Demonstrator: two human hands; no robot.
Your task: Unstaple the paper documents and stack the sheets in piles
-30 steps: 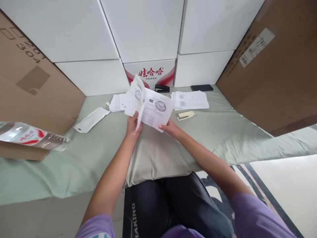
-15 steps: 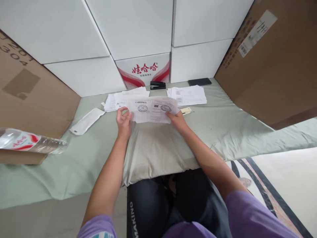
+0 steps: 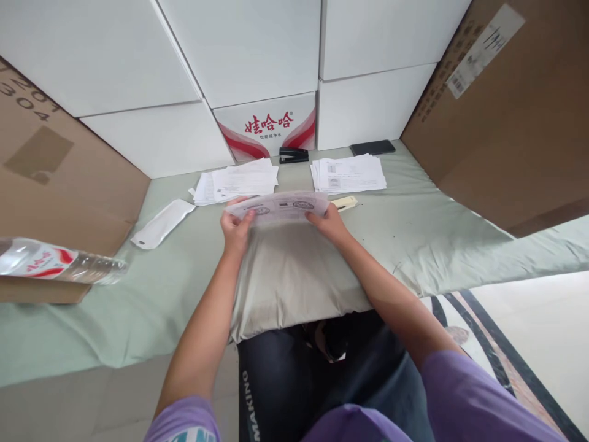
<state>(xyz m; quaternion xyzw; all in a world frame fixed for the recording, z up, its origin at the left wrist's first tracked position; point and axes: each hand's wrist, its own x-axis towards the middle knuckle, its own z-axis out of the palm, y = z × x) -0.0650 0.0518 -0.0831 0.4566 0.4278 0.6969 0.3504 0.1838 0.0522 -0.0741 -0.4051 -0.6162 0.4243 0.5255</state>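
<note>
I see a green-sheeted bed (image 3: 427, 239) bearing a pillow (image 3: 294, 276), two paper stacks (image 3: 239, 181) (image 3: 348, 174), staplers (image 3: 293, 155) (image 3: 344, 202), a phone (image 3: 372, 147).

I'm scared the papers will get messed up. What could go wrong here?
The left hand and right hand pinch only the ends of the stamped papers, so the middle could sag, crease or slip loose. The two paper stacks lie close behind, so a dropped sheet might get mixed in. The water bottle lies on its side, near enough to wet things if it leaks.

Thin matt paper sheet (image 3: 280, 207), soft matt cloth cushion (image 3: 289, 276), possibly plastic glossy black stapler (image 3: 293, 155)
</note>
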